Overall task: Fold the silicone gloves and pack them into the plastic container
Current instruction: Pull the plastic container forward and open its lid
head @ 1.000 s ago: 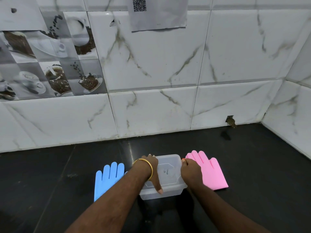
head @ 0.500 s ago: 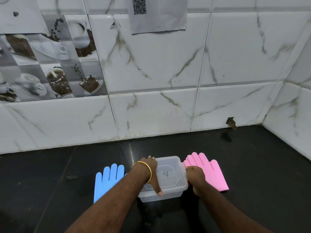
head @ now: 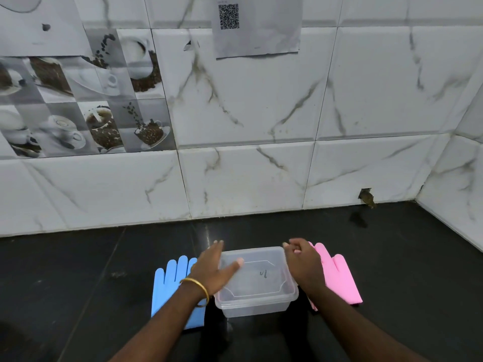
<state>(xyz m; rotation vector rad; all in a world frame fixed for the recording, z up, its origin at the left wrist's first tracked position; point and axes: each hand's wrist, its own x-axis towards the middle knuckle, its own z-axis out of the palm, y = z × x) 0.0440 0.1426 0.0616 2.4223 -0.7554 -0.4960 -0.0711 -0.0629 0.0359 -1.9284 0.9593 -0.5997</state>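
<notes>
The box (head: 257, 279) sits between both hands: left hand (head: 215, 270) spread loose over its rim, right hand (head: 303, 262) curled, grasping nothing.

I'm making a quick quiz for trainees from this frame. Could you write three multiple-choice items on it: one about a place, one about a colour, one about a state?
1. Where does the blue glove lie relative to the plastic container?
A. Inside it
B. On the counter to its left
C. On top of its lid

2. What colour is the glove under the right hand?
A. Pink
B. Green
C. Yellow

3. What state is the container in?
A. Packed with both gloves
B. Tipped on its side
C. Upright with its clear lid on, no glove inside

Answers:
1. B, the blue glove lies flat on the black counter, partly under the left hand.
2. A, the pink glove shows beside the container's right edge.
3. C, both gloves lie outside it, unfolded, and the lid with its marking covers the top.
</notes>
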